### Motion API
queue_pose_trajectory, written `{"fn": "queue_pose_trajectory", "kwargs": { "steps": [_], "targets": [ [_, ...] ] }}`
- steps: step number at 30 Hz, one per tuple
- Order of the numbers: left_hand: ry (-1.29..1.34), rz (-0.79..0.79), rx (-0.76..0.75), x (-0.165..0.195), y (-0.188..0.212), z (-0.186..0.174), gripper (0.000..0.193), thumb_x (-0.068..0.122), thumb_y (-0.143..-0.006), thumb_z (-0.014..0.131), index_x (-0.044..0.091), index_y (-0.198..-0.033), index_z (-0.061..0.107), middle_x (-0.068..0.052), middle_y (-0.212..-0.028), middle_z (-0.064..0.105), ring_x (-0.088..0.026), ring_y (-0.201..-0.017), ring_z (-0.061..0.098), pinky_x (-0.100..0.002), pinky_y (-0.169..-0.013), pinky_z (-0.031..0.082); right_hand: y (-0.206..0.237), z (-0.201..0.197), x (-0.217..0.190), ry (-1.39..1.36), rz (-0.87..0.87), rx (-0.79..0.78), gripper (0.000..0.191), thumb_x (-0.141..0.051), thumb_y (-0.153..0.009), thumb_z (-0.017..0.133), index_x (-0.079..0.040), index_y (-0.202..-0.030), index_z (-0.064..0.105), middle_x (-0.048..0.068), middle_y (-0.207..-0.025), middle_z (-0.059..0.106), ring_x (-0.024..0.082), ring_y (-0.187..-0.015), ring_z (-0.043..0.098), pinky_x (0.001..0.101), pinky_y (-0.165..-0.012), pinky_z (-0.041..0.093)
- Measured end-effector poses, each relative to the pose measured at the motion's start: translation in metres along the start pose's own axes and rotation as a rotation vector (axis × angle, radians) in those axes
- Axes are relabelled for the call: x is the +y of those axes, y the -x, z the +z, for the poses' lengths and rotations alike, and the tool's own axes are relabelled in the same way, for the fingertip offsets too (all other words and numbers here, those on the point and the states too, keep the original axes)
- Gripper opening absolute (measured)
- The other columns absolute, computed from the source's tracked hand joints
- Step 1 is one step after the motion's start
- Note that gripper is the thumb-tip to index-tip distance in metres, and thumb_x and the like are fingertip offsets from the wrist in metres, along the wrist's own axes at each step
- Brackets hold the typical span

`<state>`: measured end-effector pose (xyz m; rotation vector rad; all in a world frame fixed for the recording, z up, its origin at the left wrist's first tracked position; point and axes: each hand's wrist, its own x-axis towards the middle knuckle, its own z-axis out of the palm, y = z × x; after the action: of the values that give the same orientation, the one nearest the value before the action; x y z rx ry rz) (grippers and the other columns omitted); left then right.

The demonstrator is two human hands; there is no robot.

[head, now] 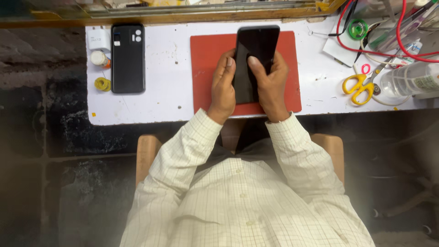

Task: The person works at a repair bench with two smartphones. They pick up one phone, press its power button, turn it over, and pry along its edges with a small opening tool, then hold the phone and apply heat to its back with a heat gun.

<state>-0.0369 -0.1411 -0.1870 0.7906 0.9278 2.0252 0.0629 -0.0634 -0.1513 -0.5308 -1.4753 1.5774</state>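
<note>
Clasping black phone point(254, 55) — both hands

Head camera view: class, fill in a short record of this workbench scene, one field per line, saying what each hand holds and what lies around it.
Left hand: left hand grips the black phone by its left edge
Right hand: right hand holds its right side, thumb on the dark screen
Under the hands: red mat on the white bench
To the left: second phone, lying back up
To the right: yellow scissors, red wires
</note>
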Motion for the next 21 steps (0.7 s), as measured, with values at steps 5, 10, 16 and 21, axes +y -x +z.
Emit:
{"fn": "queue_pose_trajectory", "kwargs": {
  "steps": [5,10,16,21],
  "targets": [
    [0.013,-0.003,-0.001,-0.005,-0.001,-0.001,0.044,0.035,-0.117,0.041,0.0,-0.141,0.054,-0.01,-0.132,0.062,-0.017,-0.125,0.057,-0.032,-0.112,0.044,0.001,-0.006,0.006,0.122,-0.02,0.002,0.029,-0.017,-0.101,0.07,0.001,-0.122,0.062,0.005,-0.11,0.07,0.011,-0.099,0.065,0.0268,-0.089,0.055],
    [0.109,-0.048,0.041,-0.009,-0.008,-0.007,0.05,0.038,-0.114,0.039,0.0,-0.144,0.051,-0.011,-0.137,0.061,-0.02,-0.128,0.057,-0.035,-0.113,0.045,0.001,-0.02,0.019,-0.306,0.128,-0.078,0.031,-0.021,-0.108,0.058,0.004,-0.127,0.058,0.01,-0.116,0.068,0.016,-0.113,0.062,0.03,-0.102,0.052],
    [0.12,-0.073,0.024,-0.004,-0.011,-0.008,0.055,0.039,-0.117,0.037,-0.004,-0.146,0.051,-0.016,-0.138,0.062,-0.024,-0.13,0.058,-0.038,-0.116,0.045,0.017,-0.022,0.003,-0.157,0.113,-0.168,0.06,0.003,-0.092,0.068,0.002,-0.146,0.043,0.006,-0.135,0.061,0.018,-0.129,0.058,0.0323,-0.111,0.048],
    [0.089,-0.089,-0.137,0.013,-0.015,-0.006,0.074,0.054,-0.112,0.037,-0.003,-0.159,0.036,-0.016,-0.151,0.056,-0.023,-0.141,0.053,-0.036,-0.121,0.041,0.036,-0.007,-0.031,0.343,-0.061,0.002,0.053,0.004,-0.093,0.068,-0.001,-0.144,0.051,0.008,-0.126,0.068,0.019,-0.115,0.068,0.0324,-0.1,0.054]
  ]
}}
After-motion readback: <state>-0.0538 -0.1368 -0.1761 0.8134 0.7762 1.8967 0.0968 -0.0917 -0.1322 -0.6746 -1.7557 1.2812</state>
